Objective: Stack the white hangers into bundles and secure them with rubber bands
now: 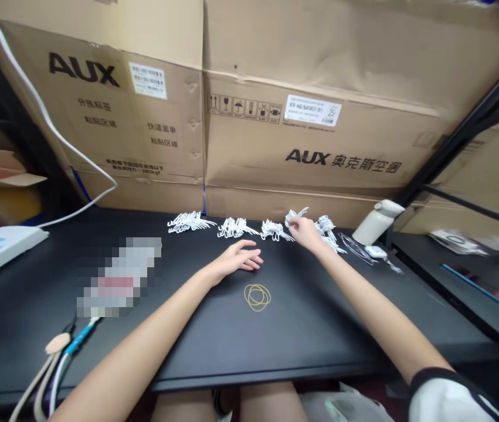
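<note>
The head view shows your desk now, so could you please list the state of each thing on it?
Left hand: open, flat on the black table.
Right hand: fingers shut on a white hook bundle, lifted.
Other white hook bundles: lying in a row.
Yellow rubber bands: loose, lying flat.
White bottle: upright, tilted slightly.
Cardboard boxes: closed, stacked behind.

The right hand (305, 231) pinched a bundle of white plastic hooks (295, 215); nearer the body lay thin yellow rubber bands (257, 296) on the matt black tabletop (302, 328); behind stood rough brown cardboard boxes (319, 135).
</note>
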Available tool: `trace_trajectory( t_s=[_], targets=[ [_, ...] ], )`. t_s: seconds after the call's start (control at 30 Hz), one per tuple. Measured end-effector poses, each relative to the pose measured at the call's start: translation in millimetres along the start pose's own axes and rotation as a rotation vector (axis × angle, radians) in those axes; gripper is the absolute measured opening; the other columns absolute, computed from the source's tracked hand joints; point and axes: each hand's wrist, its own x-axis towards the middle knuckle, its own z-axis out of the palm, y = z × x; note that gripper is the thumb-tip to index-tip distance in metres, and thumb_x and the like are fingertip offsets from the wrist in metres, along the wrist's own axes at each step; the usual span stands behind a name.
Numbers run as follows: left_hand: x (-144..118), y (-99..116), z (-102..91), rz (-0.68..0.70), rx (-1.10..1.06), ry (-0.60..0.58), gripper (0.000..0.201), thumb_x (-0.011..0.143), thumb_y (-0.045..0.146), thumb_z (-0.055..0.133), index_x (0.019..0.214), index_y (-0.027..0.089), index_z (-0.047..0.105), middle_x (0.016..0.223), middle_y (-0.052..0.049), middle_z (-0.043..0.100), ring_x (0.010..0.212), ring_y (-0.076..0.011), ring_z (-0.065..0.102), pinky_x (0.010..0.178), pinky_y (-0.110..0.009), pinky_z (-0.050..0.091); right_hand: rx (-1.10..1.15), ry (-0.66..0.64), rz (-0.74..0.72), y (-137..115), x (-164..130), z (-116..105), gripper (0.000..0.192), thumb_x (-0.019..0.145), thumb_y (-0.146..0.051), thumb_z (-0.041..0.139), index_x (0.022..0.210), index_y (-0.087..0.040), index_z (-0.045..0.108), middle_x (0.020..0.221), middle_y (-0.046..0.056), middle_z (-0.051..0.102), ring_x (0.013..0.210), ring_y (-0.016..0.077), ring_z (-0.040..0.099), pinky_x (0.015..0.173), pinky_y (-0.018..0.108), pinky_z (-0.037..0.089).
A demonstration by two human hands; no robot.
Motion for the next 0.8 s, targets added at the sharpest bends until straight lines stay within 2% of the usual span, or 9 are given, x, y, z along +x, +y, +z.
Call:
trace_trajectory(
  t_s=[0.07,0.13,0.23,0.33,0.47,0.6,0.7,0.8],
  targets=[
    [1.3,-1.4,-0.9,0.000,-0.001,0.001,0.058,0.074,0.046,0.070,0.118,0.015,0.049,0.094,-0.014,0.070,0.084,-0.0215,0.069,0.086,-0.039,0.049,-0.030,0.014,-0.076,-10.2,-0.1,2.7,0.029,0.081,-0.017,0.048,0.103,-0.014,0.067,0.102,0.013,0.068,0.096,0.0255,0.064,0.090,0.040,0.046],
    [2.1,-2.3,-1.6,0.002,0.001,0.004,0.058,0.073,0.047,0.070,0.117,0.015,0.050,0.094,-0.014,0.070,0.084,-0.0214,0.069,0.085,-0.038,0.049,-0.020,-0.028,-0.158,-21.3,-0.5,9.9,0.037,0.085,-0.024,0.049,0.119,-0.014,0.060,0.122,0.014,0.061,0.116,0.0255,0.055,0.100,0.042,0.041],
    [2.3,-2.3,-1.7,0.002,0.003,0.003,0.058,0.073,0.047,0.070,0.116,0.015,0.051,0.094,-0.014,0.070,0.084,-0.0212,0.068,0.085,-0.038,0.049,-0.053,-0.205,-0.304,-33.3,-4.7,23.9,0.051,0.090,-0.037,0.046,0.134,-0.011,0.047,0.141,0.020,0.043,0.132,0.0296,0.040,0.106,0.046,0.034],
    [2.3,-1.7,-1.2,-0.004,0.013,0.000,0.057,0.073,0.046,0.070,0.116,0.015,0.051,0.094,-0.013,0.070,0.084,-0.0206,0.068,0.085,-0.037,0.049,-0.111,-0.237,-0.343,-34.9,-11.2,34.6,0.053,0.092,-0.035,0.043,0.139,-0.010,0.040,0.146,0.019,0.036,0.136,0.0291,0.034,0.108,0.046,0.033],
    [3.1,-2.0,-1.0,-0.001,0.019,0.002,0.053,0.073,0.046,0.070,0.112,0.014,0.053,0.093,-0.013,0.071,0.083,-0.0202,0.068,0.085,-0.037,0.049,-0.130,-0.193,-0.304,-26.9,-18.0,40.3,0.047,0.092,-0.015,0.034,0.138,-0.010,0.041,0.144,0.018,0.040,0.135,0.0260,0.036,0.108,0.045,0.033],
    [3.6,-3.3,-1.9,0.002,0.019,-0.005,0.053,0.072,0.047,0.071,0.110,0.014,0.054,0.093,-0.013,0.071,0.083,-0.0206,0.068,0.084,-0.037,0.049,-0.014,-0.168,-0.316,-22.5,-19.5,34.3,0.048,0.090,-0.024,0.042,0.136,-0.011,0.043,0.143,0.017,0.042,0.135,0.0261,0.036,0.109,0.046,0.031],
    [3.4,-3.7,-2.3,0.007,0.022,-0.008,0.053,0.072,0.047,0.071,0.110,0.015,0.055,0.093,-0.013,0.071,0.082,-0.0206,0.069,0.084,-0.037,0.049,0.136,0.003,-0.268,-17.5,-14.5,21.4,0.043,0.088,-0.030,0.046,0.126,-0.013,0.052,0.133,0.015,0.052,0.127,0.0235,0.046,0.106,0.040,0.035],
    [3.5,-4.0,-2.5,0.009,0.025,-0.006,0.051,0.072,0.047,0.070,0.109,0.015,0.055,0.092,-0.012,0.071,0.082,-0.0206,0.069,0.084,-0.037,0.049,0.128,0.331,-0.038,-2.4,-4.0,7.5,0.034,0.083,-0.026,0.046,0.111,-0.012,0.057,0.114,0.016,0.060,0.109,0.0237,0.056,0.097,0.038,0.042]
  ],
)
